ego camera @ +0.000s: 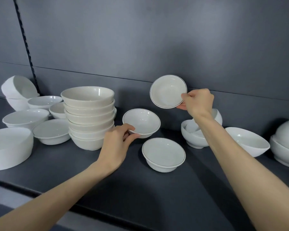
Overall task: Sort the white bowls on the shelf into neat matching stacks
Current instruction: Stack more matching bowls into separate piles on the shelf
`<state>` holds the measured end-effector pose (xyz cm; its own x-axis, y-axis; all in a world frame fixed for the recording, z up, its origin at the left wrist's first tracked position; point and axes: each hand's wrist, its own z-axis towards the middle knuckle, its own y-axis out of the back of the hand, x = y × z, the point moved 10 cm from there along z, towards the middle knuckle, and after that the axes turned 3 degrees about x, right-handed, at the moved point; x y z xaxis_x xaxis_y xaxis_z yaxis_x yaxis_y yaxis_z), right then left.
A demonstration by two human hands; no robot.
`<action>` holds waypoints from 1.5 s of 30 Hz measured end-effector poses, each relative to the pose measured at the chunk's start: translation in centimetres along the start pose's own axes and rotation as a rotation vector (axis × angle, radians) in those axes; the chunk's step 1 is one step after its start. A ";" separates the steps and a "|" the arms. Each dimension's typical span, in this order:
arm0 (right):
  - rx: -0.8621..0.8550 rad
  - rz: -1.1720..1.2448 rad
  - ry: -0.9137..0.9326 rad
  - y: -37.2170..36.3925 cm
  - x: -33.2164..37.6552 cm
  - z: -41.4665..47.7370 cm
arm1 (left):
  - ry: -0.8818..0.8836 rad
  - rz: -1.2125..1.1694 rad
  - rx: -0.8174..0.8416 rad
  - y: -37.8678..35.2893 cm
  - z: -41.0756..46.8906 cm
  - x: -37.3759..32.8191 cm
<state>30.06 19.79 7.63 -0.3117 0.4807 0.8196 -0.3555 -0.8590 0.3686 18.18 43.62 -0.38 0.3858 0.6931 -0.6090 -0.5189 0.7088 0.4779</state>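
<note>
**Visitor:** What is happening at the shelf (157, 194)?

**Onlooker:** A sort, mid-step. A person handles 2 white bowls with thin dark rim lines. The right hand (198, 102) holds the raised bowl (168, 93) in the air before the grey back panel (157, 39), tipped so its inside faces us. The left hand (117, 142) has the low bowl (141, 122) by its near edge, just beside the tall cream stack (89, 114). I cannot tell whether that bowl rests on the shelf or is just off it.

**Visitor:** And the fingers?

**Onlooker:** Narrow on both sides. The right fingers (185, 96) pinch the raised bowl's rim, and the left fingers (129, 128) curl round the low bowl's rim.

**Visitor:** How should it go from here?

**Onlooker:** My guess is that the 3 lined bowls belong together. The free bowl (163, 154) sits upright near the front and looks the natural base. Level the raised bowl first, then lower it straight down, centred, and let go only once it is seated. A rim pinch on glazed ware gives little control, so slow is wise. The left wrist is close to the cream stack, and a nudge there could topple it. The plain bowls at left (26, 119) and right (247, 140) are other shapes, so keep them out of this pile.
</note>
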 end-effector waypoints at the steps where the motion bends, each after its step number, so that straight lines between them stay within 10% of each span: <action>1: 0.004 0.051 -0.016 0.4 0.1 -0.4 | -0.021 0.006 0.001 0.1 0.0 -0.5; 26: 0.345 0.267 -0.356 3.0 -4.7 -10.8 | -0.186 0.046 0.180 -1.9 -3.7 -3.5; 45: 0.535 0.189 -0.392 0.0 -6.1 -11.8 | 0.178 -0.365 0.407 -4.9 -3.9 0.0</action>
<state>21.54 18.97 -2.59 0.0521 0.3012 0.9521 0.1892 -0.9391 0.2868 17.75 39.58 -5.20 0.3324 0.3859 -0.8606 -0.0270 0.9160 0.4003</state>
